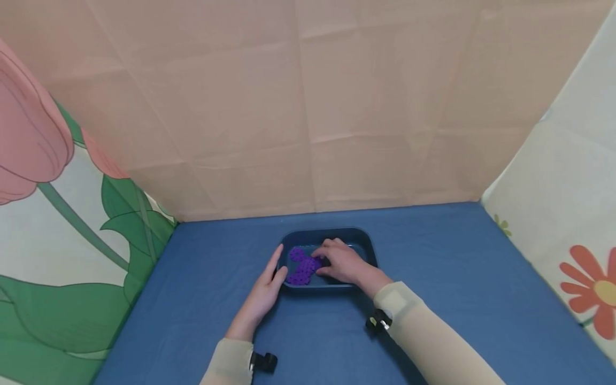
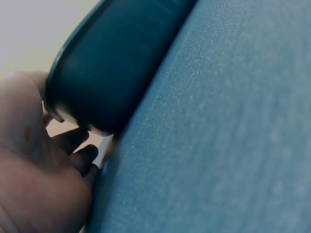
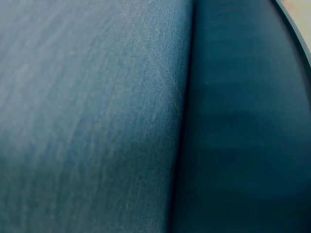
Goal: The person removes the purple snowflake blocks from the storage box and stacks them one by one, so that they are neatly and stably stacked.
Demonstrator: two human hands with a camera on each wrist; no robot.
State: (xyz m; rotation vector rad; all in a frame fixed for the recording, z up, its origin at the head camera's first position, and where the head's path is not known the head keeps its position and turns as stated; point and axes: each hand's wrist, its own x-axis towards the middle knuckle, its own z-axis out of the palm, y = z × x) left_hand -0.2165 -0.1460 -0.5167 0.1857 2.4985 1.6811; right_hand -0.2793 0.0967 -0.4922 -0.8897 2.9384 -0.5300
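Note:
Several small purple pieces (image 1: 300, 267) with notched, flower-like outlines lie bunched in the left half of a dark blue tray (image 1: 363, 248). My left hand (image 1: 263, 289) holds the tray's left side, thumb over the rim and the other fingers along the outer wall. In the left wrist view, some fingertips show past the corner of the tray (image 2: 112, 63). Reaching in over the near rim, my right hand (image 1: 343, 263) has bent fingers and thumb on either side of a purple piece at the right of the bunch. The right wrist view shows only tray wall and cloth.
A blue cloth (image 1: 447, 289) covers the table under the tray. Behind it stands a plain beige sheet (image 1: 308, 107). Flower-printed sheets flank the table, with tulips (image 1: 33, 117) on the left and a red flower (image 1: 601, 289) on the right.

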